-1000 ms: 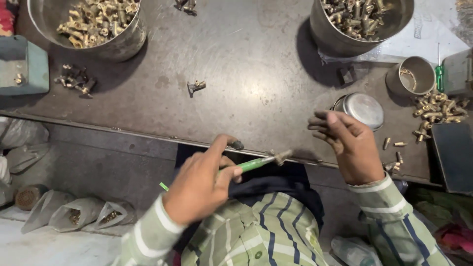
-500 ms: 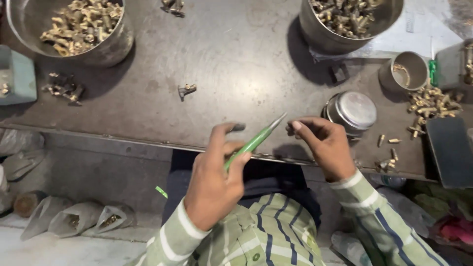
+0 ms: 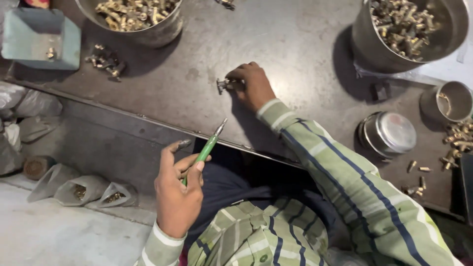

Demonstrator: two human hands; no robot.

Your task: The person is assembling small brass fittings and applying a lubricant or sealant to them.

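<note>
The right hand (image 3: 251, 83) had left the screwdriver tip and reached across the bench (image 3: 295, 44), pinching a small metal part (image 3: 222, 85). The left hand (image 3: 178, 197) gripped the green screwdriver (image 3: 204, 151), waiting nearer the body.

Two hands show: the left hand (image 3: 178, 197) and the right hand (image 3: 252, 84). One green screwdriver (image 3: 206, 150). Two big metal bowls of brass parts, one at left (image 3: 162, 30) and one at right (image 3: 374, 49). One small cup (image 3: 453, 101). One lidded tin (image 3: 389, 133). One blue box (image 3: 42, 42). Three small bags (image 3: 81, 189) on the floor.
</note>
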